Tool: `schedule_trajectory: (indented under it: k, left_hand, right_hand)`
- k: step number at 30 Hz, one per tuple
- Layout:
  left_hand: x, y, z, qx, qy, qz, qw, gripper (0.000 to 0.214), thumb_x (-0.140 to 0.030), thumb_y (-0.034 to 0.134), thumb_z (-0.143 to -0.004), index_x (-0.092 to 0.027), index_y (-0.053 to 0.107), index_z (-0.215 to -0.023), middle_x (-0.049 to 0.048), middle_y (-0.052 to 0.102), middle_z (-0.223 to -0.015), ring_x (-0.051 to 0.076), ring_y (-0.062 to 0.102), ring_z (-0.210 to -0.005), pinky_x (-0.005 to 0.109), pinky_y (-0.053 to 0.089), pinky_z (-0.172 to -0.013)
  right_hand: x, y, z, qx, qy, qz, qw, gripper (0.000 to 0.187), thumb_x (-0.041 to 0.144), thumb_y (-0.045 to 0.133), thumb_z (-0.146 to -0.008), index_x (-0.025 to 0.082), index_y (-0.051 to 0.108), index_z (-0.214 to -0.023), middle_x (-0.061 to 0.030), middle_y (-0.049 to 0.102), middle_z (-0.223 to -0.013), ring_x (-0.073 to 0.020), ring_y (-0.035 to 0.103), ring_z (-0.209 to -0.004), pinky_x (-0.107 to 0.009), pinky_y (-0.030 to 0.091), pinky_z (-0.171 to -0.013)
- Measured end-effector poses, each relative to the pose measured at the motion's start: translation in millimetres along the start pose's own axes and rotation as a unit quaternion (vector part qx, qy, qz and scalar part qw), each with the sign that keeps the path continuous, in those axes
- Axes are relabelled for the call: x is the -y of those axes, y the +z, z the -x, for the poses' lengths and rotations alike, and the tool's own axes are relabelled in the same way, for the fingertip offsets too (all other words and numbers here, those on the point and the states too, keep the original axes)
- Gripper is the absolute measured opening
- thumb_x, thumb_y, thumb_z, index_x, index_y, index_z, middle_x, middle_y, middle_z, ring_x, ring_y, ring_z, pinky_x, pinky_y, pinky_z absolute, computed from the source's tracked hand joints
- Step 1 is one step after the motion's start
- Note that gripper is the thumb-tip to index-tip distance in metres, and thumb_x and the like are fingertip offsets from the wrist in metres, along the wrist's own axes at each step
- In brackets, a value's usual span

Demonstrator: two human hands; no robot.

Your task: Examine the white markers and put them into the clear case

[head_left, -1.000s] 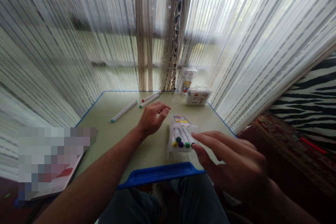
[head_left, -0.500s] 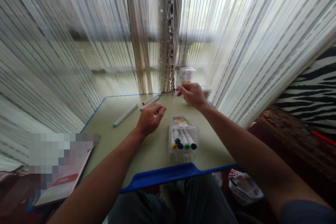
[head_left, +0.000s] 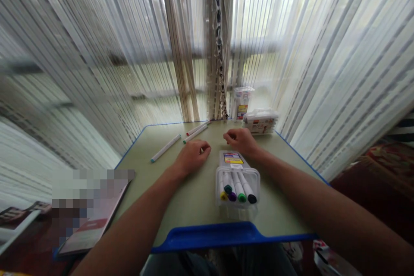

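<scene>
My left hand rests on the pale green tabletop with its fingers curled in, and nothing shows in it. Just beyond it lie a green-tipped marker and a red-tipped marker. A blue-tipped marker is farther left. My right hand is closed in a loose fist, with no object visible in it, behind a clear plastic case. The case lies open toward me, holding several white markers with yellow, purple, green, teal and black ends.
At the far right corner stand an upright clear case and a white printed package. A blue trough edges the table's near side. Left of the table is a partly pixelated flat panel. String curtains hang behind.
My right hand has come down and nearer, away from the upright case, uncovering the white package. My left hand stays by the loose markers. The whole view has shifted slightly.
</scene>
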State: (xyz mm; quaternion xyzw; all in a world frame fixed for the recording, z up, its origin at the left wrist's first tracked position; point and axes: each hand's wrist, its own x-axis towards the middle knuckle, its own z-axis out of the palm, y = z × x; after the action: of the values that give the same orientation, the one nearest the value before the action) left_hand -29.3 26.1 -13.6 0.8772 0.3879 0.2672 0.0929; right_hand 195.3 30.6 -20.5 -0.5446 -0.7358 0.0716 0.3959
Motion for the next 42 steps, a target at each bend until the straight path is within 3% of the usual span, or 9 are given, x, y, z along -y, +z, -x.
schedule_trajectory:
  k: [5, 14, 22, 31, 35, 38, 42]
  left_hand:
    - [6, -2.6, -1, -0.012, -0.02, -0.022, 0.999, 0.02, -0.022, 0.058, -0.089, -0.018, 0.076, -0.086, 0.0043, 0.075, -0.082, 0.017, 0.067, -0.073, 0.028, 0.052, -0.073]
    - [29, -10.4, -3, -0.094, -0.135, -0.112, 0.98, 0.027, -0.021, 0.056, -0.088, -0.013, 0.073, -0.107, 0.0131, 0.072, -0.103, 0.026, 0.068, -0.098, 0.039, 0.051, -0.097]
    - [43, -1.6, -8, -0.073, -0.196, -0.127, 0.97, 0.026, -0.027, 0.058, -0.089, -0.014, 0.071, -0.107, 0.015, 0.071, -0.103, 0.031, 0.066, -0.101, 0.045, 0.051, -0.095]
    - [35, -0.5, -11, -0.089, -0.181, -0.098, 0.975, 0.026, -0.022, 0.052, -0.093, -0.012, 0.073, -0.104, 0.0165, 0.068, -0.103, 0.03, 0.066, -0.101, 0.045, 0.051, -0.095]
    - [25, -5.2, -11, -0.122, -0.152, -0.059, 0.979, 0.027, -0.02, 0.05, -0.095, -0.013, 0.072, -0.109, 0.0131, 0.068, -0.105, 0.025, 0.065, -0.101, 0.04, 0.05, -0.098]
    - [18, -7.1, -9, -0.135, -0.122, -0.034, 0.983, 0.024, -0.019, 0.053, -0.095, -0.015, 0.071, -0.111, 0.01, 0.067, -0.105, 0.022, 0.064, -0.099, 0.036, 0.051, -0.095]
    - [12, -4.9, -8, -0.147, -0.052, 0.018, 0.988, 0.02, -0.017, 0.055, -0.094, -0.016, 0.07, -0.107, 0.0087, 0.066, -0.105, 0.021, 0.063, -0.097, 0.035, 0.051, -0.093]
  right_hand:
    - [-6, -1, -2, 0.011, -0.007, 0.014, 1.0, 0.034, 0.024, 0.056, -0.087, 0.013, 0.067, -0.057, -0.0066, 0.069, -0.059, -0.0132, 0.055, -0.052, -0.025, 0.034, -0.055]
    - [-9, -1, -2, 0.006, 0.008, 0.008, 1.0, 0.032, 0.023, 0.057, -0.086, 0.012, 0.071, -0.06, -0.0059, 0.069, -0.057, -0.0137, 0.056, -0.053, -0.025, 0.035, -0.056]
    - [-11, -1, -2, 0.019, 0.007, 0.018, 1.0, 0.031, 0.022, 0.058, -0.087, 0.013, 0.071, -0.061, -0.0057, 0.071, -0.06, -0.0143, 0.06, -0.055, -0.024, 0.038, -0.057]
    - [-9, -1, -2, 0.023, 0.037, -0.029, 0.999, 0.031, 0.022, 0.059, -0.087, 0.014, 0.067, -0.059, -0.0054, 0.07, -0.057, -0.0138, 0.06, -0.049, -0.024, 0.038, -0.053]
    - [-11, -1, -1, 0.007, 0.065, -0.067, 0.996, 0.032, 0.034, 0.051, -0.096, 0.013, 0.069, -0.081, -0.0072, 0.074, -0.07, -0.012, 0.06, -0.043, -0.023, 0.042, -0.049]
    - [-12, -1, -2, -0.002, 0.088, -0.153, 0.984, 0.04, 0.049, 0.047, -0.099, 0.013, 0.064, -0.106, -0.0081, 0.076, -0.081, -0.0111, 0.061, -0.042, -0.022, 0.044, -0.044]
    - [-4, -1, -2, -0.002, 0.113, -0.307, 0.945, 0.049, 0.063, 0.057, -0.09, 0.016, 0.06, -0.103, -0.0053, 0.073, -0.076, -0.0099, 0.058, -0.04, -0.02, 0.038, -0.035]
